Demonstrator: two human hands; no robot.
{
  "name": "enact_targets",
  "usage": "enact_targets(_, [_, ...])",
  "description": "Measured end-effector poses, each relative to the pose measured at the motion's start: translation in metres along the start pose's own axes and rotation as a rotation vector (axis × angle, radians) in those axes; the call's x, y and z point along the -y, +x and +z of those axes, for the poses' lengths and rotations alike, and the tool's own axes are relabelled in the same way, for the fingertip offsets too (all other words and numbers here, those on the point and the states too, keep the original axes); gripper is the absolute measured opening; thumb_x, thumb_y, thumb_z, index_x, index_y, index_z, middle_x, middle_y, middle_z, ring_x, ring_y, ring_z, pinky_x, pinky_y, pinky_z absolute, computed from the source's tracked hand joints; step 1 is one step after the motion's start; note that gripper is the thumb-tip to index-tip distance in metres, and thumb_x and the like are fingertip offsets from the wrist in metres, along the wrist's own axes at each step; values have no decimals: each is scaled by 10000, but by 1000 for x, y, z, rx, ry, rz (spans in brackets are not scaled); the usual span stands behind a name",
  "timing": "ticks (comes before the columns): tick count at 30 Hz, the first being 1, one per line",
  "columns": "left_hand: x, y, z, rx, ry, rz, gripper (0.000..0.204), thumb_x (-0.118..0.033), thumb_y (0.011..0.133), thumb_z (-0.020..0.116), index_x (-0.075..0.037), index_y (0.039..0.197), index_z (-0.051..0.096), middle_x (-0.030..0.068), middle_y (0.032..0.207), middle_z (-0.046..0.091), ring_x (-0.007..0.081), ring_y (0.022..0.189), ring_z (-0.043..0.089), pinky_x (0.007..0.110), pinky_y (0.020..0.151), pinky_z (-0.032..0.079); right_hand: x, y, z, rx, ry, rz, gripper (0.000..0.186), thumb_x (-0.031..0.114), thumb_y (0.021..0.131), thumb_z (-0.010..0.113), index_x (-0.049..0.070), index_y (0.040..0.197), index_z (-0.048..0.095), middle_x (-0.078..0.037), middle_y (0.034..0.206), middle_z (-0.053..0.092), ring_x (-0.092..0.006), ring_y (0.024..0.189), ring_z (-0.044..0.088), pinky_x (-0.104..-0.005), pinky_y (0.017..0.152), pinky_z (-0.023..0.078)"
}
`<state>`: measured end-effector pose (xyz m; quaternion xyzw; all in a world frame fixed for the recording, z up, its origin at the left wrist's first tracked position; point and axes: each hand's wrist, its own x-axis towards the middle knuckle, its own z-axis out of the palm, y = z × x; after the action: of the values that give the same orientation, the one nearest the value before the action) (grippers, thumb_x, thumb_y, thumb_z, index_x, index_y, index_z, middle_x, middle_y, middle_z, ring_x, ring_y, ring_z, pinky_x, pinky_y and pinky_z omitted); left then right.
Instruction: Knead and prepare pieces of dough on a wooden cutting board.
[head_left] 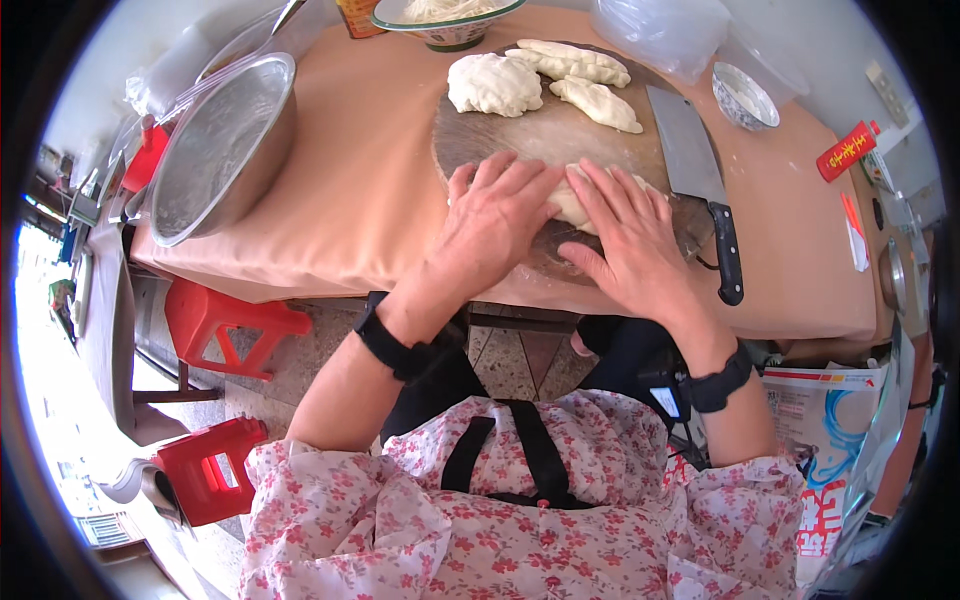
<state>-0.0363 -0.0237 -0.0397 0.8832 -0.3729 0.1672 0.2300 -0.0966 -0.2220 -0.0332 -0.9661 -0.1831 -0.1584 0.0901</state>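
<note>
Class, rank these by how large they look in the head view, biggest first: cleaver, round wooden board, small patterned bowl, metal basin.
1. Round wooden board, judged by its whole outline, though partly covered
2. Metal basin
3. Cleaver
4. Small patterned bowl

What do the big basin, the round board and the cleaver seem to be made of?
Basin: metal, probably stainless steel; grey with a dull sheen.
Board: apparently wood; brown, matte, whitish in patches.
Cleaver: grey metal blade, likely steel, smooth-looking; its handle is black, probably plastic, though wood isn't ruled out.
</note>
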Motion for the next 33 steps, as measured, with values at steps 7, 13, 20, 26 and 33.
enact_targets(7, [20, 33, 8, 46, -15, -84, 363, -255, 959, 559, -125, 1298, 566, 74, 1287, 574, 303, 1234, 489, 507, 997, 357, -24, 38, 13, 46, -43, 33, 710, 551, 936, 508, 132, 1488, 353, -121, 1518, 367, -373, 1386, 334, -574, 1116, 244])
enact_targets(13, [34, 46, 13, 13, 1, -122, 354, -268, 962, 547, -137, 1290, 570, 67, 1287, 580, 294, 1246, 490, 522, 1004, 350, -32, 61, 23, 27, -48, 45, 731, 571, 915, 534, 145, 1485, 364, -103, 1531, 348, -334, 1397, 321, -591, 1101, 259])
enact_targets(20, [31, 40, 10, 51, 3, -119, 405, -252, 974, 535, -162, 1369, 528, 85, 1316, 561, 312, 1257, 483, 480, 1027, 367, -31, 56, 23, -2, -16, 11, 738, 570, 902, 556, 147, 1479, 374, -96, 1528, 356, -324, 1394, 324, -611, 1089, 265])
enact_targets(26, [7, 10, -3, 36, 4, -58, 427, -198, 927, 590, -135, 1347, 543, 87, 1308, 560, 311, 1249, 485, 473, 1024, 370, -9, 18, 10, 15, 6, 12, 738, 551, 891, 581, 150, 1475, 375, -113, 1513, 370, -377, 1377, 337, -595, 1091, 254])
enact_targets(33, [4, -12, 0, -73, 21, 14, 460, -152, 880, 637, -143, 1332, 552, 66, 1302, 555, 311, 1240, 479, 465, 1028, 365, 7, -1, 1, 63, 6, 5, 782, 570, 903, 549, 139, 1511, 313, -109, 1551, 307, -391, 1396, 300, -564, 1116, 215])
